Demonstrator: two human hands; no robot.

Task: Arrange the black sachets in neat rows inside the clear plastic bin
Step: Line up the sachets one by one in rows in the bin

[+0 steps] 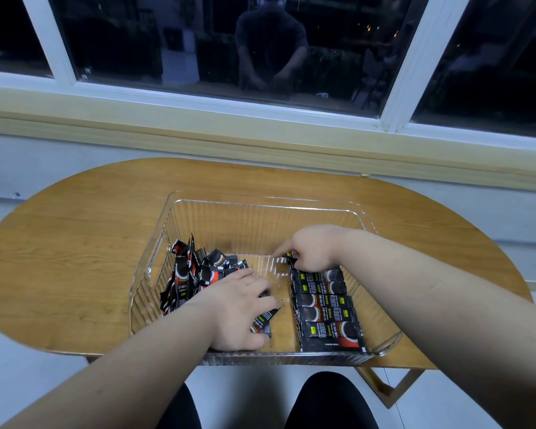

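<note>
A clear plastic bin (260,205) stands on the oval wooden table (84,236). Along its right side, several black sachets lie flat in a neat row (325,311). A loose heap of black sachets (192,267) leans against the bin's left wall. My left hand (239,311) lies inside the bin near the front, its fingers curled round a black sachet (265,318) beneath it. My right hand (313,249) is at the far end of the row, pinching the topmost sachet (290,258) with the index finger stretched out to the left.
A bare strip of the bin's floor (276,274) separates the heap from the row. The table's far edge meets a wall under a white-framed window (198,97). My knees (328,400) show below the table's front edge.
</note>
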